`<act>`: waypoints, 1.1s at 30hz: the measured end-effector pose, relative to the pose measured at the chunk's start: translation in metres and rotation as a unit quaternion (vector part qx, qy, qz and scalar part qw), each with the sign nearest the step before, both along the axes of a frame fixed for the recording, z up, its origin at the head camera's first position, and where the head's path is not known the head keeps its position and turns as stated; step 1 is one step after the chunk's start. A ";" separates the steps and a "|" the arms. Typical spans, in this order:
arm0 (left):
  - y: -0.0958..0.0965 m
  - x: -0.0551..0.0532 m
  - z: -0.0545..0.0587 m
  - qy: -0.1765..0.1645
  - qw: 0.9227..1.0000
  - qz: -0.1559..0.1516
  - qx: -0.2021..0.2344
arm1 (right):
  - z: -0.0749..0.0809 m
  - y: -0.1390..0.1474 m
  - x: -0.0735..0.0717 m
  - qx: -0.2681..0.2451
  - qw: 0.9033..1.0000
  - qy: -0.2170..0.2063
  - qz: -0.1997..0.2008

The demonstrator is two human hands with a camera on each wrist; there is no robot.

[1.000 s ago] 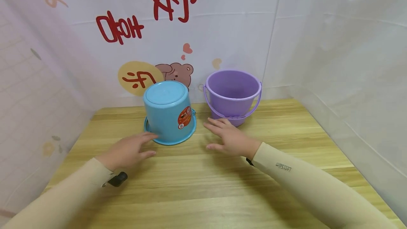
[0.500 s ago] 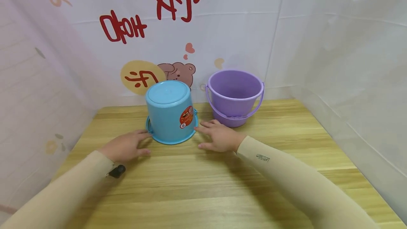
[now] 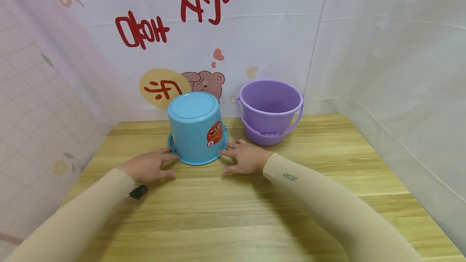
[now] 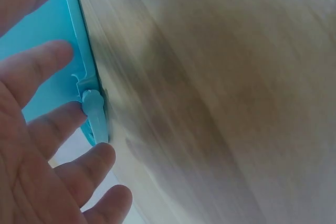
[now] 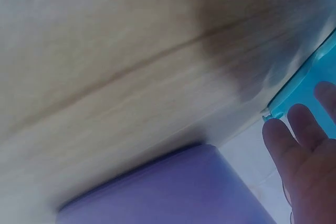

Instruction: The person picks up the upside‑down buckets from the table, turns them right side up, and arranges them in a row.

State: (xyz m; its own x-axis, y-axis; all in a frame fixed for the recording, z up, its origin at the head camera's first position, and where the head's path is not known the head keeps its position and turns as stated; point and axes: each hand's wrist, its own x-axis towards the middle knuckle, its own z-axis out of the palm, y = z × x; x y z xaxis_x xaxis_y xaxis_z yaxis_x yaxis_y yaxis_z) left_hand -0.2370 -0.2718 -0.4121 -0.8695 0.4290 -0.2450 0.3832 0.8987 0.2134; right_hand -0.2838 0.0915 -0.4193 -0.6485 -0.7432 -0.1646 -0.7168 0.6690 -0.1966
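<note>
A light-blue bucket (image 3: 193, 132) stands upside down on the wooden table, its round base facing up and a red sticker on its side. My left hand (image 3: 149, 166) is at the bucket's lower left rim, fingers extended by the handle's hinge (image 4: 94, 109). On the other side, my right hand (image 3: 247, 158) reaches to the lower right rim with fingertips at the blue wall. Neither hand is curled round the bucket. Just behind the right hand, a purple bucket (image 3: 267, 122) stands upright, mouth up, its handle hanging down in front.
The wooden table (image 3: 233, 221) runs to a white printed cloth (image 3: 276, 35) at the back, with cloth walls on both sides. A dark strap (image 3: 138, 192) shows at the left wrist.
My right hand has moved left, from in front of the purple bucket to the blue bucket's right rim. The left hand has settled at the left rim. Both buckets stay put.
</note>
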 end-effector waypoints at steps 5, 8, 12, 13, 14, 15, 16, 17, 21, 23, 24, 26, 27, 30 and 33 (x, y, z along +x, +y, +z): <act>0.000 -0.002 -0.004 0.005 1.000 -0.007 -0.004 | -0.001 -0.004 -0.001 0.008 1.000 -0.008 -0.001; 0.001 -0.003 -0.005 0.008 1.000 -0.011 -0.007 | -0.004 -0.005 -0.003 0.013 1.000 0.000 0.002; 0.004 -0.005 -0.003 0.006 1.000 -0.010 -0.008 | -0.009 -0.007 -0.005 0.022 1.000 0.007 0.005; 0.005 -0.005 -0.003 0.004 1.000 -0.008 -0.009 | -0.009 -0.007 -0.005 0.022 1.000 0.006 0.005; 0.006 -0.006 -0.002 0.003 1.000 -0.006 -0.010 | -0.009 -0.008 -0.005 0.024 1.000 0.004 0.006; 0.007 -0.006 -0.001 0.004 1.000 -0.008 -0.010 | -0.008 -0.008 -0.005 0.024 1.000 0.002 0.006; 0.008 -0.006 0.000 0.004 1.000 -0.008 -0.012 | -0.008 -0.009 -0.005 0.023 1.000 -0.002 0.007; 0.008 -0.007 0.000 0.004 1.000 -0.008 -0.012 | -0.007 -0.009 -0.005 0.023 1.000 -0.004 0.007; 0.009 -0.007 0.002 0.009 1.000 -0.017 -0.011 | -0.007 -0.009 -0.004 0.031 0.999 -0.006 0.008; 0.008 -0.007 0.002 0.011 1.000 -0.020 -0.011 | -0.007 -0.009 -0.004 0.032 0.999 -0.007 0.007; 0.008 -0.008 0.002 0.012 1.000 -0.022 -0.012 | -0.006 -0.008 -0.004 0.031 0.999 -0.009 0.006; 0.009 -0.009 0.002 0.013 0.999 -0.027 -0.012 | -0.005 -0.008 -0.004 0.029 0.999 -0.015 0.005; 0.009 -0.009 0.003 0.013 0.999 -0.029 -0.011 | -0.005 -0.007 -0.004 0.026 0.999 -0.017 0.005; 0.010 -0.010 0.003 0.013 0.999 -0.031 -0.005 | -0.006 -0.006 -0.005 0.027 0.999 -0.018 0.008; 0.012 -0.013 0.003 0.014 1.000 -0.027 0.002 | -0.008 -0.006 -0.007 0.027 0.999 -0.019 0.009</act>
